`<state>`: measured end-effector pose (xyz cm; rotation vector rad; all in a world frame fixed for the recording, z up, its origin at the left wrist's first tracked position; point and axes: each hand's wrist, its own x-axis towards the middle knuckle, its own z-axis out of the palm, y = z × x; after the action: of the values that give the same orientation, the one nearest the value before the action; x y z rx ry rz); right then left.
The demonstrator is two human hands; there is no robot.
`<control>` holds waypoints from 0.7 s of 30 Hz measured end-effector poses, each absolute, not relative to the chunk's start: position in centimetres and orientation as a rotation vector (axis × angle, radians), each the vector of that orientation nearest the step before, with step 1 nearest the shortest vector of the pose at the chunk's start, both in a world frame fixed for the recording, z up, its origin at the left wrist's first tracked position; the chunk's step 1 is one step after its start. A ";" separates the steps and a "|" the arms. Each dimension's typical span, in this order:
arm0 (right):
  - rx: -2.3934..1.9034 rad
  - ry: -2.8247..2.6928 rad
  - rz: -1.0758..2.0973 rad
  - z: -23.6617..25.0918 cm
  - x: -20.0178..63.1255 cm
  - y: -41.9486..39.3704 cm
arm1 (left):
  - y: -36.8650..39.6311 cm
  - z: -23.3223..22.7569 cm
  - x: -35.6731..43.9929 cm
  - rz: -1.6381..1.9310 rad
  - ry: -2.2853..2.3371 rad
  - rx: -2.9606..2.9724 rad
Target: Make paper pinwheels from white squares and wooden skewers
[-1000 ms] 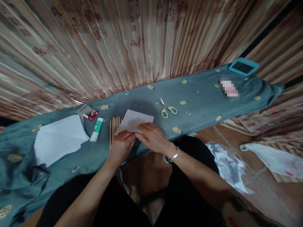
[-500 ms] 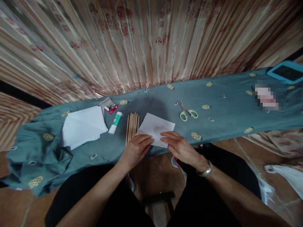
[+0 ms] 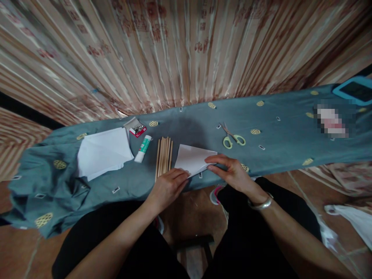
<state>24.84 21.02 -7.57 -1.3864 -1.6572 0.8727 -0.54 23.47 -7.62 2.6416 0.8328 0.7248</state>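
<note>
A white sheet of paper (image 3: pixel 192 157) lies near the front edge of the cloth-covered table, its right front side folded over. My left hand (image 3: pixel 171 186) is closed, with its fingertips pressed on the paper's front left corner. Between thumb and fingers, my right hand (image 3: pixel 229 170) pinches the paper's right edge. Just left of the paper, several thin wooden sticks (image 3: pixel 164 155) lie side by side. A pair of scissors (image 3: pixel 232 135) with pale green handles rests behind and to the right of my right hand.
To the left are a glue stick (image 3: pixel 143 148), an open small box of metal clips (image 3: pixel 137 128) and a stack of white paper (image 3: pixel 103 153). A blue-framed tablet (image 3: pixel 356 91) sits at the far right beside a blurred item. A striped curtain (image 3: pixel 186 54) hangs behind the table.
My right hand has moved right and slightly up, bringing the paper's right side over into a fold. My left hand has shifted slightly down and right along the front edge.
</note>
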 end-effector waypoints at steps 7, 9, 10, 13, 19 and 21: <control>-1.484 -1.586 0.879 -8.0 24.5 21.9 | 23.4 -8.5 -1.4 0.733 0.994 2.536; -1.470 -1.598 0.844 -8.1 24.1 22.6 | 23.3 -8.7 -1.5 0.715 1.015 2.508; -1.457 -1.613 0.823 -8.2 23.8 23.1 | 23.4 -8.7 -1.6 0.703 1.021 2.502; -1.444 -1.676 0.732 -8.4 23.0 24.9 | 23.4 -8.6 -1.6 0.701 1.025 2.485; -1.514 -1.827 0.611 -9.1 21.5 27.7 | 23.4 -8.7 -1.7 0.755 1.061 2.493; -1.537 -1.855 0.607 -9.3 21.1 28.0 | 23.3 -8.7 -1.9 0.749 1.085 2.508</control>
<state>21.09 28.00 -9.30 -1.5370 -1.8549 0.6074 -1.90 23.28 -8.73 2.5085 1.0855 0.7491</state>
